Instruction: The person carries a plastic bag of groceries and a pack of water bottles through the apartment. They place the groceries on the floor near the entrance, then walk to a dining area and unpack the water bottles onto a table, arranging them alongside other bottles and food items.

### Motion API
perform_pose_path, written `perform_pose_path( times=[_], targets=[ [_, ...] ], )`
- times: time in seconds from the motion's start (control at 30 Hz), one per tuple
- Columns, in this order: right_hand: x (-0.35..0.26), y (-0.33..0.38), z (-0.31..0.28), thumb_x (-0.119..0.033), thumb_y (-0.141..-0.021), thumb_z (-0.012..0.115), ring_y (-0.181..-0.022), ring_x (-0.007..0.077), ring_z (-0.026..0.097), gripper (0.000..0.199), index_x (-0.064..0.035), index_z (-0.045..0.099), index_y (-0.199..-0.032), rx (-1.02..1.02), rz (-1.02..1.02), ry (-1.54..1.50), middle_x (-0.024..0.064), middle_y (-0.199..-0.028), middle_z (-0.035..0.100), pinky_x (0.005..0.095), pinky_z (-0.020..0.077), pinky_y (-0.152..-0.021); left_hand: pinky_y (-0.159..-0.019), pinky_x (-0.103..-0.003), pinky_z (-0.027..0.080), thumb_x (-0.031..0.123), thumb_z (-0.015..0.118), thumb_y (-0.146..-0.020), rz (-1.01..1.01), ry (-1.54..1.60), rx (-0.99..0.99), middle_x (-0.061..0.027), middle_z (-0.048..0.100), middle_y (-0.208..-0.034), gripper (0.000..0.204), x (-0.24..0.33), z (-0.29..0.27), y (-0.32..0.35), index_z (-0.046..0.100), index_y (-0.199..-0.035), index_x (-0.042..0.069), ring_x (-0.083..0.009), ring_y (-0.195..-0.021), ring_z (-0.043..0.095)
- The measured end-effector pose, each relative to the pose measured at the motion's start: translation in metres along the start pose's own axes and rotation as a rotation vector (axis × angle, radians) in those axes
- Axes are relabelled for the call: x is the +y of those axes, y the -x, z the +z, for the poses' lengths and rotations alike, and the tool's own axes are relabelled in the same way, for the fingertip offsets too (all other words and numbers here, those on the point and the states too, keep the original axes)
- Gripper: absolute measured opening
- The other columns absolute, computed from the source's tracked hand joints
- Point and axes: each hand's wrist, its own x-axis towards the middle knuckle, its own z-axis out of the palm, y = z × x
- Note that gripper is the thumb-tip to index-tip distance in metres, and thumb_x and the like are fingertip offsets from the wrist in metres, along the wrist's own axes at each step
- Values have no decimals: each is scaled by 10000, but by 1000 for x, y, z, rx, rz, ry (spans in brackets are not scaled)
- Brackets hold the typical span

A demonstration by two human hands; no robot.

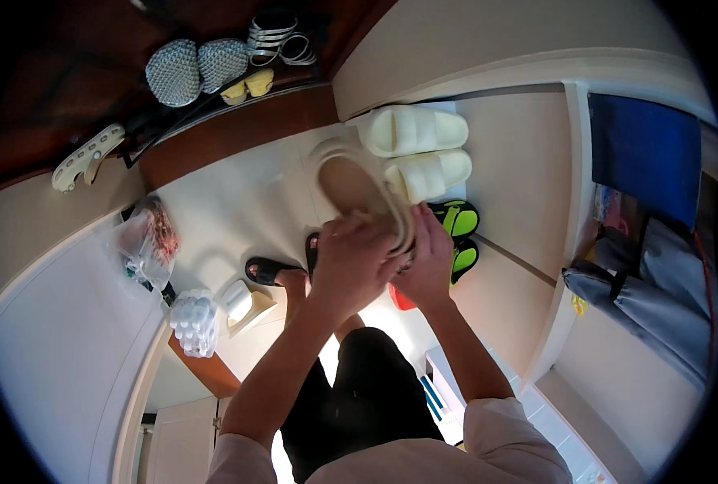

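Note:
In front of my body I hold a beige slipper (349,187) with a brown insole, slightly blurred by motion. My left hand (344,260) is closed on its near end, fingers curled over the edge. My right hand (428,256) grips the slipper's right side, close beside the left. Just beyond, on the floor, lies a pair of cream slides (423,131), side by side. Black and bright green shoes (461,218) sit to the right of my right hand, partly hidden by it. A bit of a red thing (402,299) shows below that hand.
Woven grey shoes (173,73), silver strappy sandals (272,40) and a cream clog (87,158) stand at the far left. A plastic bag (151,242) and a pack of clear bottles (194,321) are on the left. Black slippers (272,269) are on my feet. Grey folded umbrellas (657,290) lie at right.

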Motion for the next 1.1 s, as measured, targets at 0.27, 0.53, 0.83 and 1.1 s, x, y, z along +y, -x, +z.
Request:
perform_pose_path(
  times=[0.27,0.53,0.83,1.1],
  targets=[
    [103,-3,-13,-237,-701,925,-1132,279,634,766,-16,556,-1335,244,564,-493,149,-1258,640,375,506,-977,-1089,-462,468,140,765,-838,52,350,181,-108,573,-1382,403,53,23,-45,724,-1238,133,-333,-1290,533],
    [238,-36,36,-371,-653,960,-1204,365,567,980,-14,491,-1435,269,336,-51,198,-1315,577,470,472,-1048,-999,-417,521,92,714,-899,-297,202,92,-127,698,-1214,289,-64,46,81,732,-1187,91,-322,-1153,644],
    [226,-30,41,-385,-808,840,-1258,459,512,920,7,416,-1525,180,247,159,300,-1355,515,547,435,-1054,-989,-448,519,154,687,-923,-873,93,91,-163,722,-1161,257,-108,39,303,745,-1170,107,-365,-1109,657],
    [69,13,30,-169,-898,686,-1347,445,428,690,-7,420,-1514,144,-91,132,273,-1429,482,548,349,-1119,-948,-348,517,198,640,-1000,-1620,616,587,-137,698,-1240,394,-94,94,476,640,-1384,113,-225,-1082,662]
  ],
)
